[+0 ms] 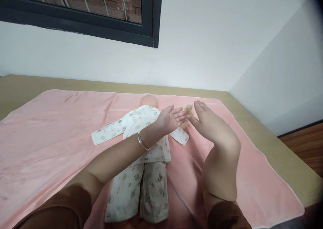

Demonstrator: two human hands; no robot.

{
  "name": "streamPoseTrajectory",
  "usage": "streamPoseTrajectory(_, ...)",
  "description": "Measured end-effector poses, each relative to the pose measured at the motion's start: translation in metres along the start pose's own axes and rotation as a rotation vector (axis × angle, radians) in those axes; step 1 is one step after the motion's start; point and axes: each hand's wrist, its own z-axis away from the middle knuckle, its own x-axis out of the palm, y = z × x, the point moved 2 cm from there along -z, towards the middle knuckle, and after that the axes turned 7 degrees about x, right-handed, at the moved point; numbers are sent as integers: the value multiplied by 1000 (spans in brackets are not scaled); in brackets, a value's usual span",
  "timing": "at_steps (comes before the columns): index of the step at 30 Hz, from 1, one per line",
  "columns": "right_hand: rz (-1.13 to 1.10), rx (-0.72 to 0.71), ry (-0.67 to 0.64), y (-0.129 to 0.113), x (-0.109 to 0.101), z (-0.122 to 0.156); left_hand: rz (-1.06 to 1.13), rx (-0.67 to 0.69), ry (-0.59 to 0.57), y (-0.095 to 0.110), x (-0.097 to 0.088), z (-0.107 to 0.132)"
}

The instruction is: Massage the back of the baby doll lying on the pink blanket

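Note:
A baby doll [148,101] lies on a pink blanket [63,128], its bald head toward the wall. It wears a white printed top [136,121] and matching trousers [153,192], with one sleeve stretched out to the left. My left hand [170,119] is above the doll's right-side sleeve, palm turned up and fingers stretched out, holding nothing. Facing it, my right hand [208,123] has straight fingers and an empty grasp. Fingertips of both hands come close together. Partly hidden behind them is a small yellowish object [188,108], whose kind I cannot make out.
The blanket covers much of a tan tabletop [242,118]. Behind it rises a white wall [191,54] with a dark-framed barred window [148,13]. Wood-grain furniture [306,145] stands at the right.

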Motion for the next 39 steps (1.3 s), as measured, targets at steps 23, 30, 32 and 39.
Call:
streamPoseTrajectory(23, 165, -496, 166, -79, 33, 40, 161, -172, 71, 44, -21, 120)
streamPoseTrajectory(30, -20, -669, 278, -129, 65, 76, -125, -13, -1, 73, -34, 164)
streamPoseTrajectory(32, -64, -720, 302, -134, 75, 81, -149, -11, 5, 76, -39, 168)
streamPoseTrajectory(39, -301, -936, 319, -133, 81, 104, 102, -203, 125, 59, -36, 180)
